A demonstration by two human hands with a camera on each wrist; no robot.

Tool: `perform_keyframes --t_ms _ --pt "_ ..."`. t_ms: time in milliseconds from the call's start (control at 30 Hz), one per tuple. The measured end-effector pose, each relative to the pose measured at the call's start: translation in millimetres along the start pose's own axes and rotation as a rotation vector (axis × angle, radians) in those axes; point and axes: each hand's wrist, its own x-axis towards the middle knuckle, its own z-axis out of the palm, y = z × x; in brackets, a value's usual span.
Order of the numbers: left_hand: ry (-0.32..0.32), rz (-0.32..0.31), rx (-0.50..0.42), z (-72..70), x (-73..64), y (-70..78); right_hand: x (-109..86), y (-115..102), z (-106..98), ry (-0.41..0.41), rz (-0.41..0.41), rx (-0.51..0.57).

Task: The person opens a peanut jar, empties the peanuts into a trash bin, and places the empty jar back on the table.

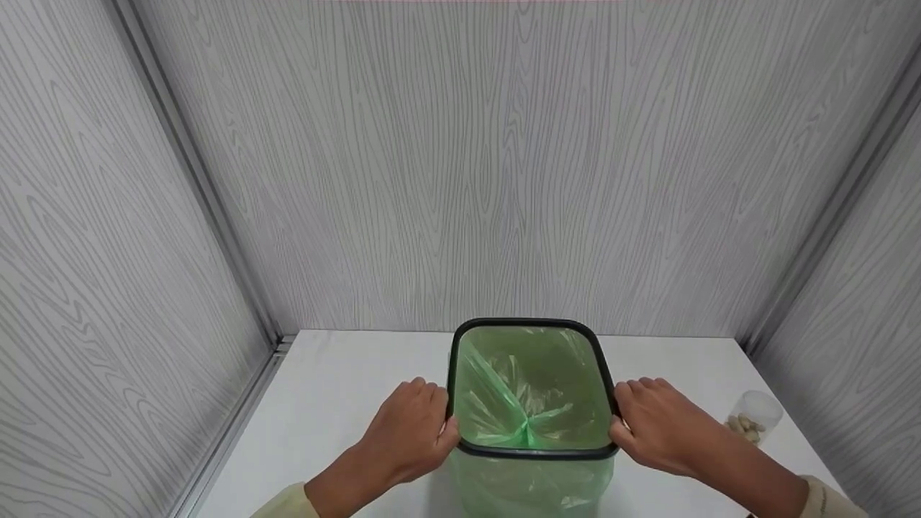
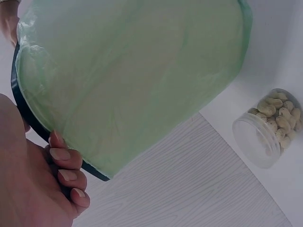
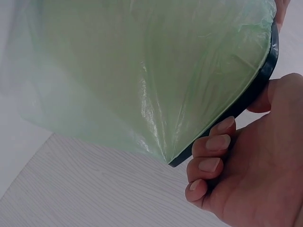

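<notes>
Bin, a squarish tub with rounded corners, is stood near the front edge of the white table, already lined with a thin, crinkly green bag folded over its sides. Its black rim ring is gripped by the left hand and right hand, fingers curled under it; whether it is fully seated cannot be told. A clear plastic jar of pale nuts is seen near the right edge.

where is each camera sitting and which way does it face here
Head: looks forward and down at the bin on the table; left hand, right hand show.
Left wrist: beside the green bag, facing a jar; fingers show.
Right wrist: beside the bag; fingers show.
Shared: bag, black rim.
</notes>
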Motion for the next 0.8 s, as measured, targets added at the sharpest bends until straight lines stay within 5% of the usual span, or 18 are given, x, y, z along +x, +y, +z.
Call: perform_keyframes --t_ms 800 --pt "0.000 -0.031 -0.038 -0.6 1.1 0.9 0.5 7.4 -1.5 -0.005 -0.012 0.035"
